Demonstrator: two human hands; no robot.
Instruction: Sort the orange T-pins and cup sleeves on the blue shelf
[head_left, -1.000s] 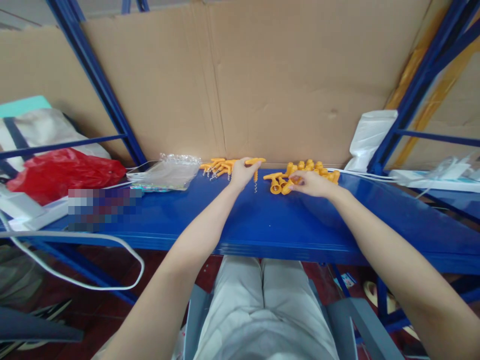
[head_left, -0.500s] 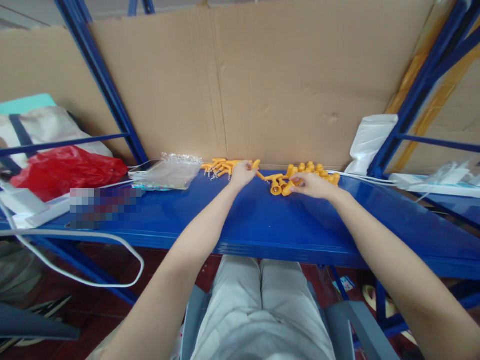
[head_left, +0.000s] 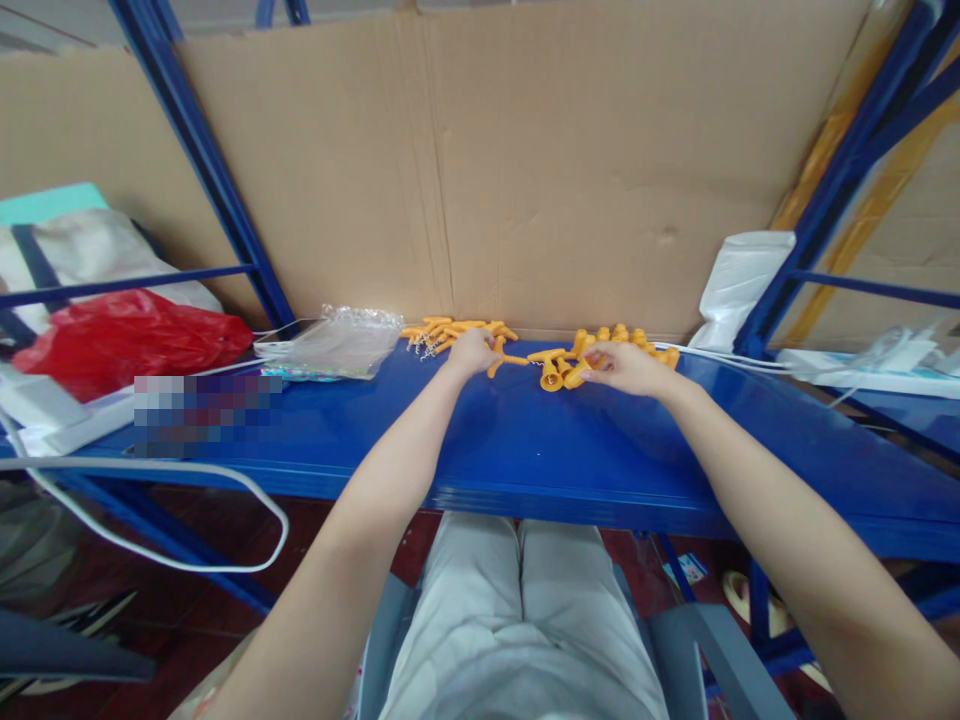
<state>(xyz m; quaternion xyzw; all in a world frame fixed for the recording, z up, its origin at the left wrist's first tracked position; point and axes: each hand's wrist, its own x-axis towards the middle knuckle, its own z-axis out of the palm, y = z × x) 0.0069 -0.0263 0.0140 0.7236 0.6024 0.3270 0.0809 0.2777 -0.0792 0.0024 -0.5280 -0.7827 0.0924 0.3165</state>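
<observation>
My left hand (head_left: pixel 472 352) is closed on an orange T-handled corkscrew (head_left: pixel 497 357), its shaft pointing right. Behind that hand lies a pile of similar orange corkscrews (head_left: pixel 450 328) with bare metal spirals. My right hand (head_left: pixel 626 368) pinches an orange bell-shaped cap (head_left: pixel 577 375) low over the blue shelf. Just left of the cap, another corkscrew (head_left: pixel 551 372) rests with its handle up and its bell mouth facing me. More orange caps (head_left: pixel 619 334) stand in a group behind my right fingers, which partly hide them.
A stack of clear plastic bags (head_left: pixel 337 345) lies left of the corkscrews. Further left are a red plastic bag (head_left: pixel 135 340) and a white cable (head_left: pixel 247 570). Cardboard (head_left: pixel 562 180) closes off the back, and a white foam packet (head_left: pixel 742 285) leans against the right post.
My left hand has shifted slightly left and towards me, and the corkscrew in it has turned so its shaft lies nearly level, pointing right. My right hand stays almost still.
</observation>
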